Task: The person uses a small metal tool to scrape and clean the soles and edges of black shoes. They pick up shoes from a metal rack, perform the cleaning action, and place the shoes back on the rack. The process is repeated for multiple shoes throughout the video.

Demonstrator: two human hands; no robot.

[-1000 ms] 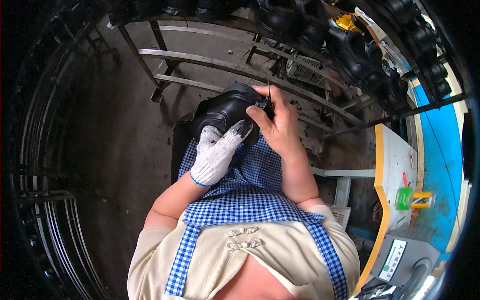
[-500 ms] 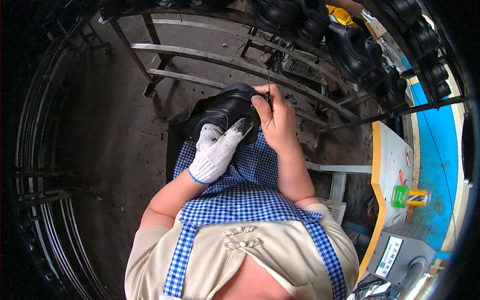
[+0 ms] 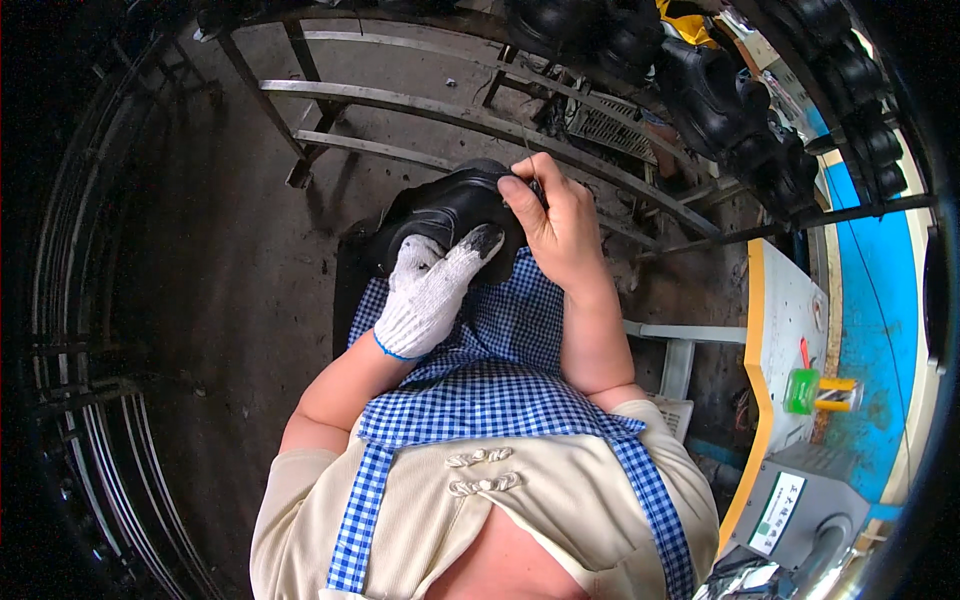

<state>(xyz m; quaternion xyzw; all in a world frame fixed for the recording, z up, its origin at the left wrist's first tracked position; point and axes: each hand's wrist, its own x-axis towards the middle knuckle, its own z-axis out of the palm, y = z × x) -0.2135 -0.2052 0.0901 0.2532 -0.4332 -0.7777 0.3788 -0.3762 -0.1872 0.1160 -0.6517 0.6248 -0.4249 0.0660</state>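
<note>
A black leather-like shoe (image 3: 462, 200) is held in front of my blue checked apron (image 3: 500, 400). My left hand (image 3: 430, 290), in a white knitted glove with dark fingertips, grips its near side, thumb along the upper. At the shoe's far right edge, my bare right hand (image 3: 562, 228) is closed in a pinch, its thumb and fingers against the shoe. A thin line, like a slim shaft (image 3: 527, 140), rises from those fingers; the rest of this slim tool is hidden behind the hand.
Metal rails of a rack (image 3: 400, 100) stand ahead. Several black shoes (image 3: 715, 95) line its upper right. At right, a yellow-edged white table (image 3: 790, 290) bears a green tape roll (image 3: 800, 391), a yellow-banded roll (image 3: 838, 394) and a grey machine (image 3: 810, 500). More metal bars (image 3: 110, 480) stand at left.
My right hand has turned slightly, and the dark handle seen in it earlier is now covered. The thin shaft leans more to the left. The shoe has tilted a little in my left hand.
</note>
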